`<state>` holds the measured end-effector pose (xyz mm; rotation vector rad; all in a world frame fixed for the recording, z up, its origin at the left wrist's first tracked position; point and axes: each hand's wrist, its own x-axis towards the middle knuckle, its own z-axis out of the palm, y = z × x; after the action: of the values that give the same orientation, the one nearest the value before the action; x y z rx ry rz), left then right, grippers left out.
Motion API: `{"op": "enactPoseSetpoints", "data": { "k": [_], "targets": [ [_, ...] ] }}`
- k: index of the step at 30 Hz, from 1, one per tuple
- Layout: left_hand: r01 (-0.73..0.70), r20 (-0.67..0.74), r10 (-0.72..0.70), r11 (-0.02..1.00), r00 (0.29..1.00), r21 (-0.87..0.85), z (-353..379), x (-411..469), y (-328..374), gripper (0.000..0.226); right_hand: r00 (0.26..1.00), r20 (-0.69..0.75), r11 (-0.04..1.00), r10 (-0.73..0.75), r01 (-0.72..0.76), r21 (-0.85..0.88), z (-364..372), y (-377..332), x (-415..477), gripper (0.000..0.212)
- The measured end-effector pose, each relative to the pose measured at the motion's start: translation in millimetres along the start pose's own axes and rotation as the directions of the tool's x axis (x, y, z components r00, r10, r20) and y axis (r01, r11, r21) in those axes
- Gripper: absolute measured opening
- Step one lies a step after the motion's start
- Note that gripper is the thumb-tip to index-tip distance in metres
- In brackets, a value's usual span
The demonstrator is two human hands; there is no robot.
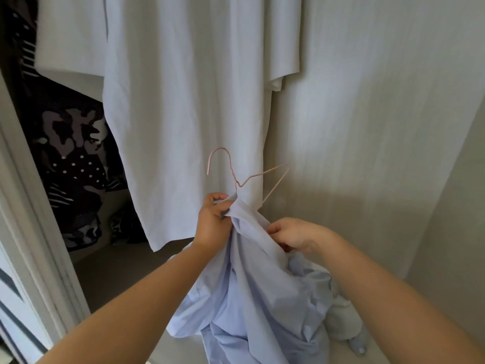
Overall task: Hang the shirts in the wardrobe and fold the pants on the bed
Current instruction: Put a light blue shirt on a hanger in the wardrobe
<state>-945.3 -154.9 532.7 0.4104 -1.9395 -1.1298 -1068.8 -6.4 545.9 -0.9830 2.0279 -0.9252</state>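
- My left hand gripped the blue shirt at the neck of the pink hanger, before the hung white shirt, steadying it.
- My right hand pinched its cloth, likely to seat it.

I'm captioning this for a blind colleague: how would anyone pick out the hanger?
Find the long white shirt hanging in the wardrobe. Before its hem, the left hand and right hand grip a crumpled pale blue shirt; the thin pink wire hanger sticks up from it. It alone is bare wire, not cloth.
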Motion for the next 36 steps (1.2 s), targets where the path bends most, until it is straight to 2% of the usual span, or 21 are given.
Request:
{"op": "enactPoseSetpoints", "data": {
  "k": [2,4,6,7,8,9,10,11,12,14,16,18,20,23,26,30,32,34,36],
  "targets": [
    [-0.026,0.004,0.026,0.999,1.000,0.025,-5,0,-2,0.020,1.000,0.024,0.992,-0.003,-0.001,0.130,-8,7,0,0.014],
    [-0.043,0.023,0.042,0.999,0.999,0.031,-9,-1,-3,0.020,0.998,-0.068,0.981,0.018,-0.005,0.192,-13,16,2,0.014],
    [-0.052,0.045,0.051,0.999,0.998,0.007,-11,-1,-3,0.019,0.978,-0.206,0.999,0.042,-0.042,0.003,-14,25,11,0.034],
    [-0.057,0.060,0.057,0.998,0.997,-0.012,-12,-2,-2,0.018,0.970,-0.241,0.990,0.028,-0.060,-0.129,-12,28,14,0.048],
    [-0.063,0.078,0.066,0.997,0.995,-0.032,-12,-2,-1,0.019,0.971,-0.237,0.977,0.017,-0.066,-0.201,-8,29,18,0.052],
    [-0.068,0.093,0.072,0.996,0.993,-0.051,-12,-3,0,0.021,0.976,-0.218,0.975,0.016,-0.064,-0.215,-3,29,20,0.041],
    [-0.067,0.105,0.074,0.995,0.992,-0.068,-12,-4,1,0.023,0.980,-0.197,0.979,0.029,-0.067,-0.194,2,28,22,0.022],
    [-0.063,0.113,0.072,0.995,0.991,-0.081,-12,-4,1,0.024,0.981,-0.188,0.983,0.041,-0.074,-0.170,6,27,22,0.011],
    [-0.060,0.118,0.071,0.994,0.990,-0.087,-12,-4,1,0.024,0.979,-0.196,0.989,0.053,-0.079,-0.129,8,27,23,0.014],
    [-0.052,0.124,0.061,0.996,0.990,-0.077,-16,-3,0,0.026,0.976,-0.214,0.996,0.044,-0.025,0.089,4,27,23,0.013],
    [-0.014,0.133,0.023,0.998,0.991,-0.067,-23,1,-1,0.026,0.958,-0.283,0.908,0.034,0.089,0.409,-11,23,18,0.013],
    [0.017,0.125,-0.009,0.998,0.992,-0.066,-32,3,-1,0.031,0.927,-0.366,0.811,0.082,0.151,0.565,-38,20,12,0.018],
    [0.011,0.091,-0.005,0.997,0.996,-0.071,-43,7,-1,0.041,0.916,-0.376,0.796,0.138,0.124,0.593,-64,21,3,0.021],
    [-0.002,0.022,0.004,0.996,1.000,-0.094,-62,15,0,0.043,0.911,-0.346,0.801,0.224,0.031,0.598,-89,32,-7,0.023],
    [0.073,-0.042,-0.078,0.992,0.996,-0.107,-78,22,4,0.049,0.875,-0.398,0.760,0.276,0.055,0.648,-105,36,-14,0.026],
    [0.086,0.030,-0.082,0.982,0.996,-0.166,-84,27,7,0.016,0.875,-0.440,0.744,0.202,0.155,0.650,-114,35,-14,0.022],
    [0.062,0.102,-0.052,0.994,0.993,-0.093,-80,27,8,0.018,0.860,-0.485,0.740,0.159,0.221,0.635,-114,34,-10,0.021],
    [0.027,0.189,-0.049,0.993,0.981,0.118,-73,27,8,0.015,0.809,-0.573,0.765,0.133,0.284,0.578,-112,28,-6,0.019],
    [0.012,0.242,-0.094,0.947,0.966,0.321,-65,28,3,0.011,0.762,-0.639,0.779,0.104,0.336,0.529,-111,20,-5,0.022]
  ]
}}
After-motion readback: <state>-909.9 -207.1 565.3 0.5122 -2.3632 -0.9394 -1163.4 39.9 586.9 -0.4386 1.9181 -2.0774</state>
